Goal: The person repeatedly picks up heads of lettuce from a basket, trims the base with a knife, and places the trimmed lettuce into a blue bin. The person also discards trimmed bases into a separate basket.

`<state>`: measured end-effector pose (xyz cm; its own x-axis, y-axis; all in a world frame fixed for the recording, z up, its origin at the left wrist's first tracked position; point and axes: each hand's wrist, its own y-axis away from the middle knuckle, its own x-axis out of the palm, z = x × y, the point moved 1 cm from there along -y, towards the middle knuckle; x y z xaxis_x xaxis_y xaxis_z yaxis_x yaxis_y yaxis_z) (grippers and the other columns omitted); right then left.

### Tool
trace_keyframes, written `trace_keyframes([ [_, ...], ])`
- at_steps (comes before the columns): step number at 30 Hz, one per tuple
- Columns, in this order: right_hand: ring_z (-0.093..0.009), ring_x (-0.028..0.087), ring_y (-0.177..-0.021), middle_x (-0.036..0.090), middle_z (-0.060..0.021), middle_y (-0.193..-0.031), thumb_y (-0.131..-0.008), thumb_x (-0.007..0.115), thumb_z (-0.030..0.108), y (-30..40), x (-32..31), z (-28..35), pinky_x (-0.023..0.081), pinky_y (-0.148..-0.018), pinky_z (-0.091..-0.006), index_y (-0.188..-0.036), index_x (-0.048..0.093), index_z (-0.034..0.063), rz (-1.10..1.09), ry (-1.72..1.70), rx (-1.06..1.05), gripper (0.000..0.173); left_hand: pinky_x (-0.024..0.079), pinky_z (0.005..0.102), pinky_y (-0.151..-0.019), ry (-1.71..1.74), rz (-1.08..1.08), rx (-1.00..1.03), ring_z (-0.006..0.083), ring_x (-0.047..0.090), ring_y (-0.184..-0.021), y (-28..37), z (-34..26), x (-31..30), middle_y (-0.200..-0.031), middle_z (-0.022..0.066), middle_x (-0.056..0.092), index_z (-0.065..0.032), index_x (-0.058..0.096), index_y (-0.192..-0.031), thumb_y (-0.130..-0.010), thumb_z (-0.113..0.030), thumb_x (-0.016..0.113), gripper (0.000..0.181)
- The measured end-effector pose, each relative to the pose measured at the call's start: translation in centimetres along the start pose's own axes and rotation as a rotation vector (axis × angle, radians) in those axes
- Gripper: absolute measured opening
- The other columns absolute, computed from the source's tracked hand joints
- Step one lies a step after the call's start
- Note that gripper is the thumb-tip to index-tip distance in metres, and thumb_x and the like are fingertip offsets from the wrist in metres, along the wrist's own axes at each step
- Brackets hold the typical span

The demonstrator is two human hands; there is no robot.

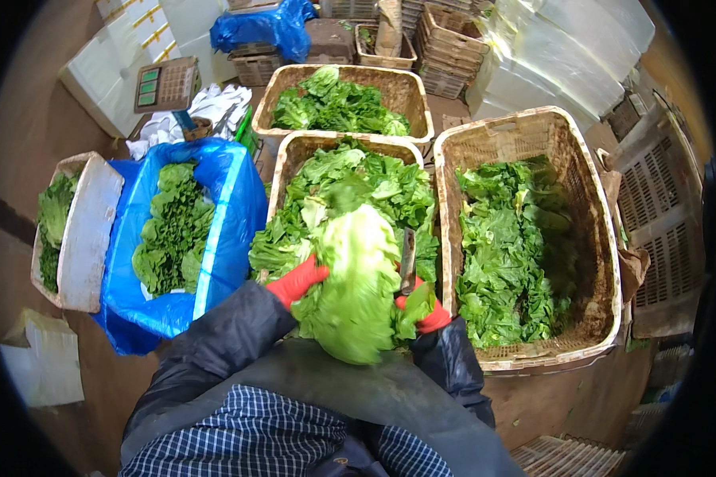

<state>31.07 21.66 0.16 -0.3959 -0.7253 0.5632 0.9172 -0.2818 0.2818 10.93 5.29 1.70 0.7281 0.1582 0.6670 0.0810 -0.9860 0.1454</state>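
My left hand (298, 281), in a red glove, grips the left side of a large head of lettuce (358, 286), which is blurred by motion. On its other side my right hand (426, 310), also red-gloved, holds a knife (407, 256) with its blade pointing up and away from me. A loose-looking leaf (417, 307) lies against that hand, and its fingers are partly hidden. Beneath and beyond the lettuce, a plastic crate (349, 136) is piled with leafy greens (388, 179).
A deep crate (596, 286) of greens stands at right, another crate (420, 107) beyond. At left are a blue-lined box (119, 250) with lettuce and a white foam box (95, 232). A scale (167, 83), stacked crates (450, 47) and plastic-wrapped foam boxes (531, 77) stand farther back.
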Motion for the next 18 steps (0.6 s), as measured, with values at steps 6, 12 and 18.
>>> trace_keyframes([
  [6, -0.016, 0.063, -0.089, 0.067, -0.0075, -0.103, -0.083, 0.064, 0.015, -0.7, -7.2, 3.0, 0.051, -0.063, -0.0286, -0.126, 0.054, 0.0053, -0.778, 1.285, -0.328, 0.046, 0.027, 0.0359, -0.108, -0.363, -0.147, 0.239, 0.0185, 0.033, -0.132, 0.6, -1.6, -5.8, -0.144, 0.0055, 0.035, -0.0063, 0.023, -0.146, -0.076, -0.039, 0.074, 0.093],
  [12, -0.013, 0.062, -0.087, 0.057, -0.0107, -0.122, -0.090, 0.059, 0.025, -2.8, 2.8, 1.3, 0.042, -0.055, -0.0183, -0.137, 0.039, 0.0020, -0.269, 0.493, -0.398, 0.056, 0.020, 0.0341, -0.111, -0.489, -0.234, 0.328, 0.0179, 0.027, -0.133, -2.0, 1.5, -6.5, -0.147, 0.0082, 0.030, -0.0031, 0.017, -0.146, -0.080, -0.037, 0.072, 0.093],
  [18, -0.013, 0.064, -0.084, 0.064, -0.0085, -0.101, -0.096, 0.050, 0.029, -5.6, 3.8, 1.4, 0.043, -0.050, -0.0197, -0.134, 0.043, 0.0034, -0.296, 0.454, -0.174, 0.047, 0.020, 0.0346, -0.112, -0.378, -0.285, 0.390, 0.0186, 0.027, -0.135, 3.5, 1.7, -9.2, -0.146, 0.0071, 0.032, -0.0044, 0.020, -0.146, -0.071, -0.037, 0.080, 0.101],
])
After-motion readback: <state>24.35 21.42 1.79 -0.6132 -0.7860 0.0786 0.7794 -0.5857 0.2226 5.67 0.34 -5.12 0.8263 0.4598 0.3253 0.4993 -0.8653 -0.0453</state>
